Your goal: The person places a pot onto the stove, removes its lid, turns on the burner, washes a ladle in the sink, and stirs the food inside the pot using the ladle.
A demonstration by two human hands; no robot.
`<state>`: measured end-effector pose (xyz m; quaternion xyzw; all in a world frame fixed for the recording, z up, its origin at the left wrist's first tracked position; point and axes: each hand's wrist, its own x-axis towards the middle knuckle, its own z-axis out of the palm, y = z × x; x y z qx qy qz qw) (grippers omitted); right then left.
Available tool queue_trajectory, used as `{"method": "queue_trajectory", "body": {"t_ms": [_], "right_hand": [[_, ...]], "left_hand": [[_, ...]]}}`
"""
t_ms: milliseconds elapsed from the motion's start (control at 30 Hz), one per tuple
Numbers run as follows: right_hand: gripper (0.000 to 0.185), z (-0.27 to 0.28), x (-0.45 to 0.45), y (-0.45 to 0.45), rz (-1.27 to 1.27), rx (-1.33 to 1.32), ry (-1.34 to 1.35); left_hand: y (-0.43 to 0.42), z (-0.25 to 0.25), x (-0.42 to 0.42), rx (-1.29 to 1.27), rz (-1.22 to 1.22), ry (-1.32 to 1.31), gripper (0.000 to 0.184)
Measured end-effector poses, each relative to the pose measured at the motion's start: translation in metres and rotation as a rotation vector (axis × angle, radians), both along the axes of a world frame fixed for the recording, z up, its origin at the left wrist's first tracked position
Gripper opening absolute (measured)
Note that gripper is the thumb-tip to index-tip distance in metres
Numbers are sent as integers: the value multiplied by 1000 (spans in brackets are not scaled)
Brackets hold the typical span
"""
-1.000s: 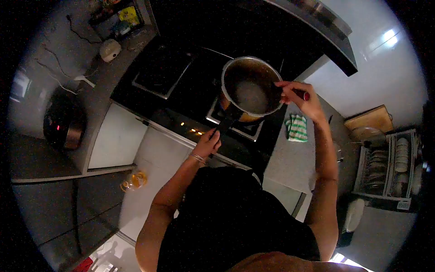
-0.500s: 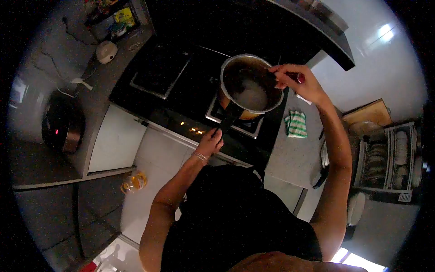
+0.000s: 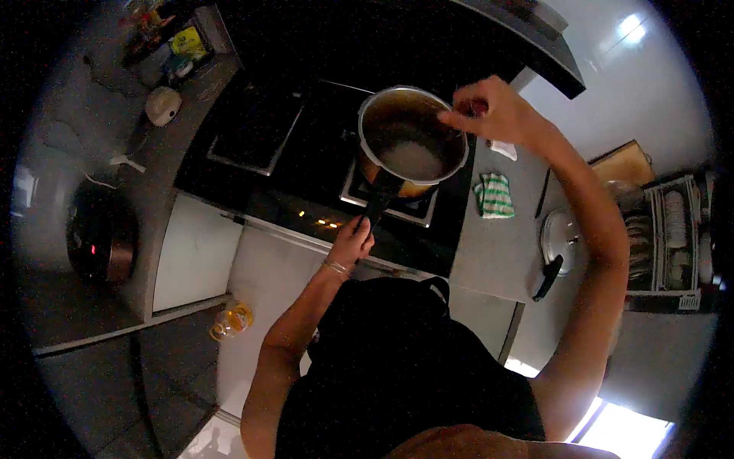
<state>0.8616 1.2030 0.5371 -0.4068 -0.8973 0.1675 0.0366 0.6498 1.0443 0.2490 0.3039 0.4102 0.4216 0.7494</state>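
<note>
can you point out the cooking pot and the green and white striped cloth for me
Cooking pot (image 3: 404, 116): head view, its inner wall, far side.
Striped cloth (image 3: 495, 196): head view, middle of its upper surface.

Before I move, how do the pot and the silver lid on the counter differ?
The pot is deep, with browned walls; the lid is shallow and silvery. The pot sits over the stove, its handle gripped by the left hand; the lid lies on the counter, with no hand on it. Both are round with a black handle.
</note>
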Motion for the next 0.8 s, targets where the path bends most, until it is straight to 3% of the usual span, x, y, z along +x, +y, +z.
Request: {"method": "queue_trajectory", "body": {"t_ms": [167,333,400,500,600,800], "right_hand": [[45,-18,11,46,-487,-398,438],[53,-26,36,55,-577,-479,706],[54,-16,42,45,-525,-454,761],[55,-12,56,46,-477,-335,730],[55,1,56,41,-433,-270,480],[52,-30,43,40,-462,-167,464]], "left_hand": [[-2,15,2,-31,35,28,27],[-2,23,2,-39,-5,74,41],[-3,18,2,-16,14,41,35],[-6,12,3,-23,32,22,31],[-4,20,5,-33,40,51,35],[-5,16,3,-33,42,18,30]]}}
